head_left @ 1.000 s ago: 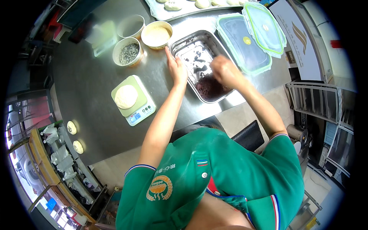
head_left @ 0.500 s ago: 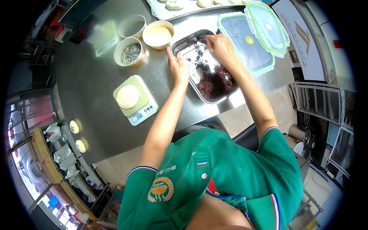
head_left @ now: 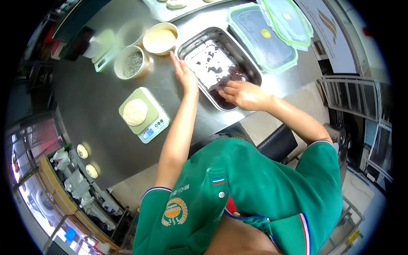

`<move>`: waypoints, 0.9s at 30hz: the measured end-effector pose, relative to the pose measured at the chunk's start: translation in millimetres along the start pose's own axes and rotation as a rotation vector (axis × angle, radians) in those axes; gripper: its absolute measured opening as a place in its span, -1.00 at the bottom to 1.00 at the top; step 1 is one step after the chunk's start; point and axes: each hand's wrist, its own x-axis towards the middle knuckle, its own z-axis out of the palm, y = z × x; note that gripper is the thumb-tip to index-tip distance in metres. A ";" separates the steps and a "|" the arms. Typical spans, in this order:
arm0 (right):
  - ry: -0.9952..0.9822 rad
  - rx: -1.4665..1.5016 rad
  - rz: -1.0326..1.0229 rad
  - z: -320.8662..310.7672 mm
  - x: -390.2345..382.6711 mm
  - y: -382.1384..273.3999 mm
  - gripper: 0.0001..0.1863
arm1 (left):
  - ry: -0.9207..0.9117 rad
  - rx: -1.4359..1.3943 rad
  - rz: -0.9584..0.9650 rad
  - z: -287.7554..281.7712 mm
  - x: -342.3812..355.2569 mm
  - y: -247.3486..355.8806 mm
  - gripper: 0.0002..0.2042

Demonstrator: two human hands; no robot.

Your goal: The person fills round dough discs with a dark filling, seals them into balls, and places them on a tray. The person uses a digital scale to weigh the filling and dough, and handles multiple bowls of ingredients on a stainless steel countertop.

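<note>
Over a steel tray (head_left: 199,38), the right hand (head_left: 244,94) pinches dark paste (head_left: 231,76), left hand (head_left: 185,74) flat-fingered on its rim; sticky paste could smear the counter (head_left: 97,97).

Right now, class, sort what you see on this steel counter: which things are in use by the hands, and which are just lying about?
In use:
- left hand, steadying the tray's rim
- right hand, in the dark filling
- steel tray

Lying about:
- dough round on the green scale
- bowl of seeds
- bowl of pale paste
- lidded plastic boxes
</note>
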 end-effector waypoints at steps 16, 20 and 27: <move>0.170 -0.106 0.106 -1.5 31.6 49.2 -0.59 | -0.001 -0.031 -0.026 -0.8 2.9 -4.0 -0.56; 0.155 -0.102 0.067 23.9 29.9 53.9 -0.55 | -0.006 0.051 -0.024 -3.1 6.3 -11.9 -0.57; 0.158 -0.194 0.167 -15.7 9.2 33.1 -0.58 | 0.060 0.194 -0.061 0.2 0.2 -0.3 -0.54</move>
